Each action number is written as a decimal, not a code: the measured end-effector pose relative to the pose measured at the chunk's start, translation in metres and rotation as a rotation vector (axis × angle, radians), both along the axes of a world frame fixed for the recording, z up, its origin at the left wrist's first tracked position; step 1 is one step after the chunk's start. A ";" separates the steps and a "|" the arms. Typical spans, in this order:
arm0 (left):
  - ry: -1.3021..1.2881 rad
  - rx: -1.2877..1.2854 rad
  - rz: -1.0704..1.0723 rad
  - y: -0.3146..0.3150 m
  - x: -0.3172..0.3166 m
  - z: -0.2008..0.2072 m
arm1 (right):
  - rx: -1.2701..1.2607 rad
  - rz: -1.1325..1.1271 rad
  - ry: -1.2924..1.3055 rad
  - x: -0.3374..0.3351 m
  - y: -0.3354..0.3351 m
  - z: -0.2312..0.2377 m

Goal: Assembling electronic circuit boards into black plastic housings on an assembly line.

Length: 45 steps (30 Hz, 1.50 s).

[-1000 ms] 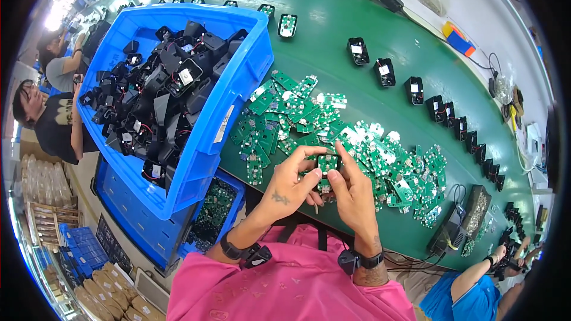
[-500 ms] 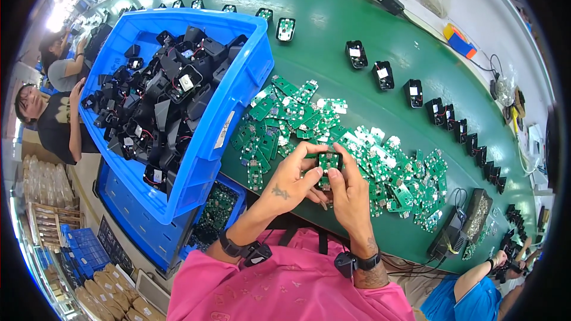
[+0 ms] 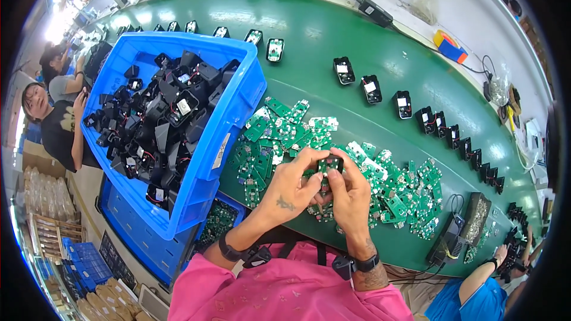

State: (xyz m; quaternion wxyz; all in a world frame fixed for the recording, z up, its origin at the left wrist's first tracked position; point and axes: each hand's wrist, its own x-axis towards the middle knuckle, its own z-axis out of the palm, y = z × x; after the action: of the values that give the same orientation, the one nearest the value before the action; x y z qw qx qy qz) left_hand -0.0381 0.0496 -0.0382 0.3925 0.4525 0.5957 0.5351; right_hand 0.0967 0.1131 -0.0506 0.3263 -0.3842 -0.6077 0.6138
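Both my hands hold one small black plastic housing with a green circuit board in it, above the near edge of the bench. My left hand grips its left side, with the thumb on the board. My right hand closes round the other side, its thumb also resting on the board. Fingers hide much of the housing. Just beyond and beside my hands lies a loose pile of green circuit boards. To the left, a large blue bin is heaped with black housings, some with wires showing.
A curved row of black housings runs along the green bench. A black power device and a long tray of small parts stand at right. Co-workers sit at left and lower right. A lower blue bin holds more boards.
The view has tilted and shifted slightly, so the bench and bin appear lower. My hands stay on the same housing, which is now tilted and more covered by my fingers.
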 end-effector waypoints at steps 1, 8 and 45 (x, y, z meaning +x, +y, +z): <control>-0.020 -0.004 -0.010 0.007 -0.002 0.004 | 0.003 -0.008 0.004 -0.001 0.004 0.001; -0.153 -0.058 0.032 0.098 -0.062 0.000 | 0.024 -0.165 0.095 0.003 0.007 0.015; -0.369 0.199 0.030 -0.004 -0.042 -0.002 | 0.610 -0.013 -0.782 -0.049 0.142 -0.033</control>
State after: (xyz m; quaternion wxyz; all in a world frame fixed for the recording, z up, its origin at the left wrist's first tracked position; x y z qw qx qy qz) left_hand -0.0802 0.0458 -0.0402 0.4401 0.3744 0.4647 0.6709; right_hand 0.0476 0.2551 -0.0832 0.1753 -0.4764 -0.8341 0.2158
